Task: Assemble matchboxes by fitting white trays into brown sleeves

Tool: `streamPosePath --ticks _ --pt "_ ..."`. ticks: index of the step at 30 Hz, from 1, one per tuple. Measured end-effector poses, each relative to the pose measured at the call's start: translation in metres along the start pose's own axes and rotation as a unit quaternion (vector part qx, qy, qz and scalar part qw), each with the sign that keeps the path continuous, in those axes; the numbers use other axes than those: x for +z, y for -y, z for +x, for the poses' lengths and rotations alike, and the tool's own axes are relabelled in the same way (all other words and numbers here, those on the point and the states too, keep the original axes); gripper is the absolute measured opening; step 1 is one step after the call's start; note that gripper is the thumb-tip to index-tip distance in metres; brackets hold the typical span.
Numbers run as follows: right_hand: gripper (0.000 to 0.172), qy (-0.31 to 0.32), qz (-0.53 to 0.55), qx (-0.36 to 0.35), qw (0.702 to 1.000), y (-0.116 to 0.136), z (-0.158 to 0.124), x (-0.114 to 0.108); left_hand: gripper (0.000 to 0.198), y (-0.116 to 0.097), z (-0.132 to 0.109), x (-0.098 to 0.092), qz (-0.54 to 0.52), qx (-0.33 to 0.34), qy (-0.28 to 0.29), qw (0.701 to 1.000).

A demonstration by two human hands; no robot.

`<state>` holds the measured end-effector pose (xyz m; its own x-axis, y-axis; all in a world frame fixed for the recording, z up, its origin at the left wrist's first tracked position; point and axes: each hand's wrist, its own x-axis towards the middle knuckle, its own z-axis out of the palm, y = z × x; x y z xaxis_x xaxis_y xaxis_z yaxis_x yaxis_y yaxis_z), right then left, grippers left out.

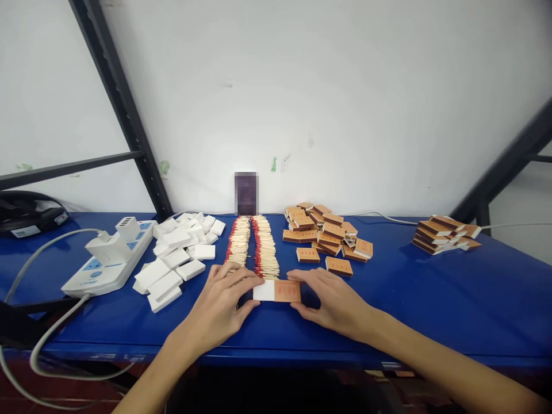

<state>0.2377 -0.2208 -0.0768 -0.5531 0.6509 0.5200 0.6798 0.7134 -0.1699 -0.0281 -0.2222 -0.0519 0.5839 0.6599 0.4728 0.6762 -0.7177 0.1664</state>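
Observation:
Between my two hands, over the front of the blue table, is a matchbox whose white tray (pixel 263 291) sticks out of its orange sleeve (pixel 287 291) on the left side. My left hand (pixel 226 296) pinches the tray's left end between thumb and fingers. The sleeve's right end is gripped by the thumb and fingers of my right hand (pixel 330 296). Just beyond the box lie two rows of red-tipped matches, a left row (pixel 238 241) and a right row (pixel 266 247). The lower end of the left row is partly hidden by my left fingers.
White trays (pixel 175 241) are heaped left of the matches. Orange sleeves (pixel 330 233) lie piled to the right, and matchboxes (pixel 446 234) are stacked farther right. A power strip (pixel 110 267) with white cables stands at left on the blue table (pixel 414 305). Black shelf posts (pixel 125 109) frame the wall.

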Motion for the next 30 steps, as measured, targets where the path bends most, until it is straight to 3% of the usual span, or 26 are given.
streamPosePath --ticks 5,11,18,21,24,26,30 --pt "0.035 -0.01 -0.032 0.033 0.999 -0.028 -0.033 -0.023 0.029 -0.003 0.0 0.003 -0.003 -0.008 0.005 1.0" --pt "0.032 -0.063 -0.088 0.065 0.992 -0.061 -0.059 -0.047 0.03 -0.003 0.0 0.001 0.001 -0.002 -0.003 1.0" --pt "0.021 -0.094 -0.156 0.044 0.982 -0.081 -0.048 -0.055 0.026 0.001 0.0 0.003 -0.025 -0.001 -0.056 0.998" --pt "0.02 -0.072 -0.164 0.035 0.983 -0.086 -0.039 -0.05 0.025 0.001 -0.001 0.004 -0.024 -0.002 -0.053 0.998" --pt "0.022 -0.057 -0.174 0.028 0.983 -0.087 -0.034 -0.046 0.024 0.0 -0.001 0.006 -0.021 -0.004 -0.047 0.999" --pt "0.022 -0.082 -0.174 0.022 0.981 -0.079 -0.034 -0.044 0.023 0.0 0.0 0.007 -0.021 -0.004 -0.051 0.998" --pt "0.016 -0.079 -0.108 -0.032 0.99 -0.034 -0.03 -0.038 0.022 0.0 0.002 0.004 -0.038 -0.014 -0.09 0.995"
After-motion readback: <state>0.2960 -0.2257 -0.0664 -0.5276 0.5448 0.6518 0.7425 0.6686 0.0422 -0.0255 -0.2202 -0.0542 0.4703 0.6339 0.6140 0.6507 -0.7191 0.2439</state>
